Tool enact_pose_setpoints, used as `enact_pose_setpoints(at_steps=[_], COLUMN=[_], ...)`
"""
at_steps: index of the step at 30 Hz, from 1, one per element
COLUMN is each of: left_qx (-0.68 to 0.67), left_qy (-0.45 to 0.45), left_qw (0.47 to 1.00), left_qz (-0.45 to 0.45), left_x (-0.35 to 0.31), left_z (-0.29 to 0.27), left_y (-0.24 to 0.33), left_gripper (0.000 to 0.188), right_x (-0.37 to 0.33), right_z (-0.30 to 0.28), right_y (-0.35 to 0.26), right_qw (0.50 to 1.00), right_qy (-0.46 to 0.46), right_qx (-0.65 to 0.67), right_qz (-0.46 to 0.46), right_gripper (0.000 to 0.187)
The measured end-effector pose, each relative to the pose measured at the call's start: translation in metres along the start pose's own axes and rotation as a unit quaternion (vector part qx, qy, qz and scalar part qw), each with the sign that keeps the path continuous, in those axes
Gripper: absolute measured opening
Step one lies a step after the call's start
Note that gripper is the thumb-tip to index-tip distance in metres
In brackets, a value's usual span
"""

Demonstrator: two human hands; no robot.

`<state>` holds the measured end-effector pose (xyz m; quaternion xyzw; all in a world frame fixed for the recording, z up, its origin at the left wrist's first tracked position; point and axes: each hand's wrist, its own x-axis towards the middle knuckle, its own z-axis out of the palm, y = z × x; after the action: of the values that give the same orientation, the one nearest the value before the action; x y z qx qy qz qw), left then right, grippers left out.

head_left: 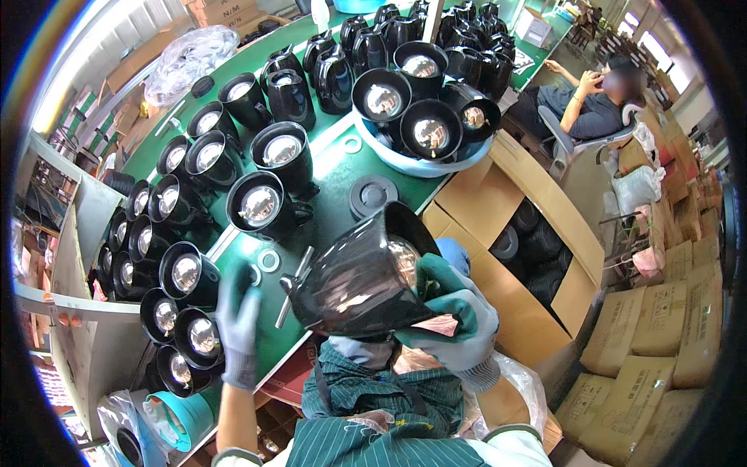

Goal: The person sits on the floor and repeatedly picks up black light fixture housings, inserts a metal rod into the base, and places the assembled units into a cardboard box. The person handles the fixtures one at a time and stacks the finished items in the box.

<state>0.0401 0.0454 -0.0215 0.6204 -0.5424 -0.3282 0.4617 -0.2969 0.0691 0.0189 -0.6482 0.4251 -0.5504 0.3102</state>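
Observation:
My right hand [459, 319], in a grey and green work glove, grips the rim of a glossy black vacuum jug [354, 272]. The jug lies tilted on its side above my lap, and its silvery liner shows in the mouth. Against its base end is a T-shaped metal bar [294, 286]. A small pinkish patch shows by the right fingers; I cannot make out what it is. My left hand [238, 319], gloved too, is raised with fingers stretched, apart from the jug. Beside it on the green table lie white rings [268, 261]. A black round disc [373, 196] lies beyond the jug.
Several black jugs with silvery liners [208, 156] crowd the table's left side. A light-blue basin [420, 162] holds more. At right stands an open carton [498, 210] of black round parts. Stacked cartons [646, 319] and a seated person [580, 101] are farther right.

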Motion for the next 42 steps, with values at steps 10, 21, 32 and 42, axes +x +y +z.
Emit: enact_pose_setpoints(at_steps=[10, 21, 32, 42], left_qx=[0.008, -0.311, -0.205, 0.075], left_qy=[-0.407, -0.123, -0.307, -0.427], left_qw=[0.913, 0.901, 0.92, 0.846], left_qz=[-0.024, -0.278, -0.134, 0.311], left_x=[-0.017, -0.068, -0.026, 0.005], left_z=[0.037, 0.038, 0.06, 0.061], left_y=[-0.126, -0.257, -0.156, -0.062], left_gripper=[0.058, 0.039, 0.06, 0.078], right_x=[0.007, 0.149, 0.068, 0.02], right_z=[0.045, 0.113, 0.051, 0.006], right_y=[0.04, 0.225, 0.066, 0.042], right_qw=[0.96, 0.744, 0.941, 0.954], right_qy=[-0.252, -0.226, -0.338, -0.27], right_qx=[0.123, -0.512, 0.012, 0.026], right_qz=[0.018, 0.366, -0.026, -0.126], right_gripper=[0.038, 0.117, 0.113, 0.106])
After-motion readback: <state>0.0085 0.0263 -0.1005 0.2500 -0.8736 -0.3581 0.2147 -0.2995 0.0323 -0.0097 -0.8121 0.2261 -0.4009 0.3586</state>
